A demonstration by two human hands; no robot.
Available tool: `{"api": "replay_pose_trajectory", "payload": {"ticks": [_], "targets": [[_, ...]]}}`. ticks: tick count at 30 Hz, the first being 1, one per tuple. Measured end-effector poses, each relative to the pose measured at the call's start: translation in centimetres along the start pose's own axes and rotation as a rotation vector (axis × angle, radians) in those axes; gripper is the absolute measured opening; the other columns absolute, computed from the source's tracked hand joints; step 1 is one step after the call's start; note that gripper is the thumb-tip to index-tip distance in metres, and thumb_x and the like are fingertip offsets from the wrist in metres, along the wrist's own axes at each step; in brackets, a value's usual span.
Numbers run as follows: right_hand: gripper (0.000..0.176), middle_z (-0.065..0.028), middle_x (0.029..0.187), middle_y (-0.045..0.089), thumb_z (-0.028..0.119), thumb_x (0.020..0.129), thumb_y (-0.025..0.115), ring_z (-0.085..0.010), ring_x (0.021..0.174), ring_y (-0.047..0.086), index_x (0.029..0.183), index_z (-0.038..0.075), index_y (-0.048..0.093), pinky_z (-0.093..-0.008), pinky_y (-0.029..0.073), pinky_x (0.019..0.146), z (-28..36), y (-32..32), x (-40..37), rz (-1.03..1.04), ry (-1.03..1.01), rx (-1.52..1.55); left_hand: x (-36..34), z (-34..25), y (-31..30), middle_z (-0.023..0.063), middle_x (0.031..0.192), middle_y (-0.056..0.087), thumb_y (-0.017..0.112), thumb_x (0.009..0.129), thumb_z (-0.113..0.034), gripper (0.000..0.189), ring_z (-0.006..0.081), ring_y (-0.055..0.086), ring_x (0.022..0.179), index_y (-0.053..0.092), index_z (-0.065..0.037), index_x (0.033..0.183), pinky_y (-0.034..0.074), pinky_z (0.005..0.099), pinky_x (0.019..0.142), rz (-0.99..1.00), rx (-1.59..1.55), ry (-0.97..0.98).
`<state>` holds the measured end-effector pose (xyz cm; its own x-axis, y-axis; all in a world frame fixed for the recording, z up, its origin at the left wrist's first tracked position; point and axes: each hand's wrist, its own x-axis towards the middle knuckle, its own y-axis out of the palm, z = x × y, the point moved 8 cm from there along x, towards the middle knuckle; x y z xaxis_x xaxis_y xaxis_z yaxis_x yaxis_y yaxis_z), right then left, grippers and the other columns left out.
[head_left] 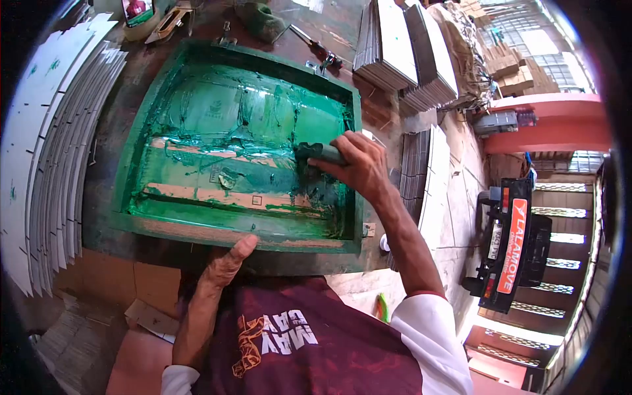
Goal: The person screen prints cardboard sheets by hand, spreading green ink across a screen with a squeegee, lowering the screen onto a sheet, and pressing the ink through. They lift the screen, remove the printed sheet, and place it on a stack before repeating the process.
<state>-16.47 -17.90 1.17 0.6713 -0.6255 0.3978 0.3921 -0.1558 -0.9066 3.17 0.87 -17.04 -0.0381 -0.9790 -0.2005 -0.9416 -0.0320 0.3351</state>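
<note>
A wooden screen-printing frame [181, 230] lies in front of me, its inside and mesh smeared with thick green ink. My right hand [362, 164] is closed around the handle of an ink-coated squeegee [324, 153], over the right part of the mesh. The squeegee's lower edge is hard to make out against the dark ink. At the frame's near edge, my left hand [230, 261] grips the wood with the thumb at the rim; its other fingers are hidden underneath. Strips of brown tape [174, 191] run across the mesh under the ink.
Stacked white printed sheets [62, 141] stand at the left. More sheet stacks [388, 43] lie at the back right and beside the table [112, 148]. Behind the frame are a dark cloth [262, 23] and a clamp-like tool [322, 54]. A parked vehicle [510, 247] is farther right.
</note>
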Motion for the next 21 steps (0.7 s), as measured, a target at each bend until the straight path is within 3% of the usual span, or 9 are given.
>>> {"api": "replay_pose_trajectory", "payload": {"ticks": [1,2,4,8,11,13,15,17,21], "targets": [[0.038,-0.0064,0.072,0.058,0.032,0.074,0.091,-0.0222,0.062,0.059,0.080,0.006,0.064,-0.0370,0.048,0.056,-0.5,-0.3,0.0,-0.009,-0.006,-0.005,-0.1,0.7,-0.2,0.0055,0.120,0.066,0.077,0.089,-0.015,0.042,0.0187,0.064,0.104,0.062,-0.004,0.126,0.053,0.0360,0.095,-0.003,-0.088,-0.050],[0.039,-0.0066,0.074,0.059,0.035,0.075,0.090,-0.0227,0.065,0.061,0.081,0.006,0.065,-0.0369,0.050,0.057,-2.2,-0.3,0.2,0.006,0.086,0.061,-0.5,1.1,-0.7,0.0053,0.124,0.066,0.078,0.089,-0.018,0.048,0.0189,0.064,0.107,0.058,-0.005,0.131,0.054,0.0360,0.095,0.041,0.358,0.343],[0.037,-0.0072,0.078,0.064,0.036,0.080,0.087,-0.0217,0.069,0.064,0.086,0.006,0.068,-0.0355,0.053,0.061,-3.8,-1.7,0.8,0.019,0.260,0.158,-2.1,-0.3,0.6,0.0052,0.127,0.065,0.079,0.090,-0.022,0.055,0.0191,0.065,0.111,0.055,-0.005,0.137,0.054,0.0360,0.096,0.076,0.812,0.747],[0.033,-0.0071,0.078,0.065,0.031,0.081,0.088,-0.0166,0.069,0.061,0.087,0.005,0.069,-0.0340,0.049,0.061,-2.4,-8.3,0.8,-0.311,0.444,0.163,-0.1,-8.2,2.7,0.0118,0.139,0.060,0.059,0.103,-0.036,0.052,0.0207,0.060,0.125,0.052,-0.006,0.145,0.056,0.0345,0.097,0.066,0.275,0.085],[0.032,-0.0067,0.075,0.067,0.031,0.081,0.089,-0.0158,0.066,0.060,0.088,0.005,0.072,-0.0324,0.050,0.063,2.0,-15.1,1.6,-0.527,0.396,0.036,1.6,-13.2,5.6,0.0099,0.125,0.064,0.063,0.101,-0.040,0.051,0.0176,0.061,0.114,0.057,-0.005,0.136,0.055,0.0343,0.092,0.147,0.007,-0.118],[0.029,-0.0071,0.076,0.070,0.029,0.082,0.088,-0.0156,0.068,0.063,0.092,0.005,0.074,-0.0314,0.052,0.066,4.2,-17.6,2.6,-0.695,0.441,0.180,3.3,-17.4,7.9,0.0086,0.115,0.066,0.065,0.099,-0.043,0.051,0.0155,0.063,0.107,0.060,-0.004,0.130,0.055,0.0342,0.088,0.209,-0.087,-0.094],[0.048,-0.0109,0.108,0.076,0.039,0.086,0.082,-0.0137,0.096,0.068,0.119,0.005,0.073,-0.0309,0.053,0.089,4.6,-19.8,4.5,-0.597,0.529,-0.020,5.7,-21.9,10.1,0.0065,0.109,0.067,0.066,0.098,-0.043,0.049,0.0150,0.064,0.105,0.062,-0.003,0.126,0.053,0.0339,0.088,0.230,-0.149,0.036],[0.035,-0.0132,0.091,0.074,0.033,0.087,0.081,-0.0182,0.078,0.070,0.099,0.001,0.072,-0.0334,0.055,0.072,5.5,-21.3,8.4,-0.813,0.389,-0.049,8.2,-26.3,11.7,0.0169,0.119,0.070,0.050,0.106,-0.042,0.049,0.0270,0.069,0.110,0.061,0.001,0.127,0.056,0.0412,0.096,0.214,0.060,0.324],[0.038,-0.0127,0.085,0.074,0.037,0.088,0.079,-0.0186,0.074,0.070,0.096,0.000,0.073,-0.0337,0.054,0.070,0.5,-23.7,12.4,-0.727,0.255,0.028,13.8,-27.2,12.4,0.0183,0.132,0.062,0.065,0.098,-0.039,0.055,0.0292,0.063,0.119,0.054,-0.002,0.137,0.049,0.0437,0.105,0.343,0.365,0.529]]}}
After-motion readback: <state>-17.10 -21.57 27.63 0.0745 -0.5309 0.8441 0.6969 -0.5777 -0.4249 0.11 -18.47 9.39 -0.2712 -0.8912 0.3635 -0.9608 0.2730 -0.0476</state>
